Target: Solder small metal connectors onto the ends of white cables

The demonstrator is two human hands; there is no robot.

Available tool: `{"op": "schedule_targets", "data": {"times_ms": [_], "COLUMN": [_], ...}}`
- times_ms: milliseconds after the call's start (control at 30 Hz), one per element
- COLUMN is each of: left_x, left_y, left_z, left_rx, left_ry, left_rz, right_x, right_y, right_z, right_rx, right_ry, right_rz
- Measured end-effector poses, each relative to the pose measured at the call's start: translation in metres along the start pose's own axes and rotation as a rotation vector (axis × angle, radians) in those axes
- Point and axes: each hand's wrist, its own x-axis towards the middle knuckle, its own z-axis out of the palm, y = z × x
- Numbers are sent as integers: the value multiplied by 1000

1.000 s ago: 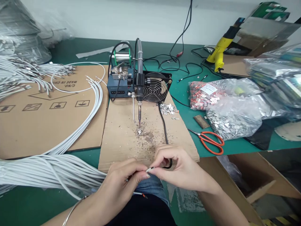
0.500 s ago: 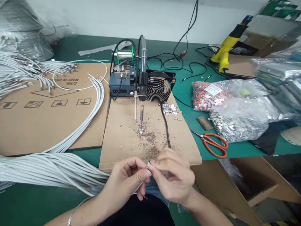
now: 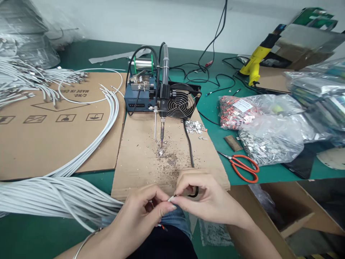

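Note:
My left hand (image 3: 144, 214) and my right hand (image 3: 206, 198) meet at the near edge of a cardboard sheet (image 3: 140, 158). Both pinch the end of a thin white cable (image 3: 170, 198) between thumb and fingertips. Small red and dark wire ends (image 3: 161, 226) stick out below my left hand. A mounted soldering iron (image 3: 163, 97) points down at a patch of solder scraps (image 3: 168, 158) just beyond my hands. A large bundle of white cables (image 3: 54, 196) runs in from the left toward my left hand.
A blue soldering station (image 3: 138, 99) and a fan (image 3: 179, 104) stand behind the iron. Small metal parts (image 3: 195, 126), orange scissors (image 3: 244, 167) and bags of parts (image 3: 266, 140) lie to the right. A yellow tool (image 3: 256, 61) lies far right. More cables (image 3: 27, 77) lie on the left cardboard.
My hands have lowered a little and the cable end now lies nearly flat between the fingertips, where half a second ago it pointed upward. The view has shifted slightly.

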Motion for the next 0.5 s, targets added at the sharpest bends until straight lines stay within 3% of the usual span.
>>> {"op": "schedule_targets", "data": {"times_ms": [67, 200, 300, 400, 433, 500], "left_x": [1, 5, 5, 2, 0, -2], "left_y": [-1, -5, -7, -8, -10, -12], "left_z": [2, 6, 6, 2, -1, -4], "left_rx": [-33, -239, -369, -394, -383, -357], "left_ry": [13, 12, -20, -12, -1, 20], "left_rz": [-32, -134, -196, -193, -170, -117], "right_x": [-1, -2, 0, -3, -8, -22], "right_y": [3, 13, 20, 27, 30, 36], "right_z": [6, 34, 47, 26, 11, -26], "right_rx": [57, 106, 207, 382, 308, -198], "right_ry": [35, 378, 542, 734, 805, 762], "right_rz": [-16, -185, -231, -206, -188, -19]}}
